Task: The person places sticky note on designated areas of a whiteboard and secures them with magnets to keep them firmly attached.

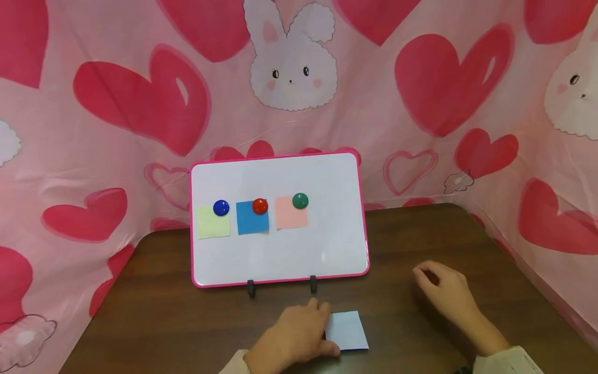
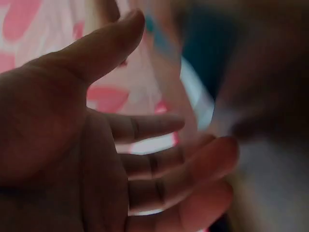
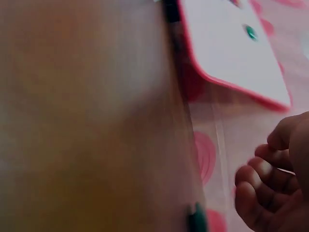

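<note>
My left hand is at the left edge of a pale bluish-white square note on the table, covering part of it. In the left wrist view the left hand's fingers are mostly straight, the thumb is apart from them, and I see no grip. Beyond them is a blurred dark teal patch that I cannot identify. Over the table's right side is my right hand, its fingers loosely curled around nothing. A pink-framed whiteboard stands behind both hands.
On the whiteboard are a yellow-green note with a blue magnet, a blue note with a red magnet, and a pink note with a green magnet. Black feet support it. Heart-print cloth surrounds the table.
</note>
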{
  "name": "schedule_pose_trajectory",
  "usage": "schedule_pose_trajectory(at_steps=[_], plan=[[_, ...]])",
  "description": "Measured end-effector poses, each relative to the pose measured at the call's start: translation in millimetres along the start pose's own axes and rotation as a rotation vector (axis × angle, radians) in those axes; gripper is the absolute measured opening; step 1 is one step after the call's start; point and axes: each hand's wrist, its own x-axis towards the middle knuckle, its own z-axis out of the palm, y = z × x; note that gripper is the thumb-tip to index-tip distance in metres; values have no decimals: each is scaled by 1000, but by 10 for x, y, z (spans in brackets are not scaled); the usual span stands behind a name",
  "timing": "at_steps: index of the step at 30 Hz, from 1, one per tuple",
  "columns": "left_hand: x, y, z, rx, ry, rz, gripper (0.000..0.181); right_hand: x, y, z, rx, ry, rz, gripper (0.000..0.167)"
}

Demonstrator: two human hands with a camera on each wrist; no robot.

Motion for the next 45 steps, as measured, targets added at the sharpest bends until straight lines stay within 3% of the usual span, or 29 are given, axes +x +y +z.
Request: schedule_pose_trajectory(at_steps=[3,6,12,14,17,23,27,35,45], plan=[[-27,158,184,69,41,22,66,-180,141,-45,-32,117,-31,3],[-13,238,286,145,93,40,67,-298,221,-86,-85,109,-27,5],[20,278,344,273,226,51,47,-403,295,-218,-218,-190,163,57],[27,265,324,307,264,59,36,-397,310,-258,-232,-258,192,64],[31,223,251,318,286,79,20,-379,328,-289,-227,-289,174,62],[22,122,99,251,311,113,4,-379,331,-324,-200,-341,145,61],[10,84,69,204,342,128,12,-372,331,-319,-186,-334,124,59],[50,52,42,32,236,174,5,-389,339,-257,-206,-279,96,51],[72,78,-24,-45,228,187,28,-419,377,-227,-186,-261,95,41]])
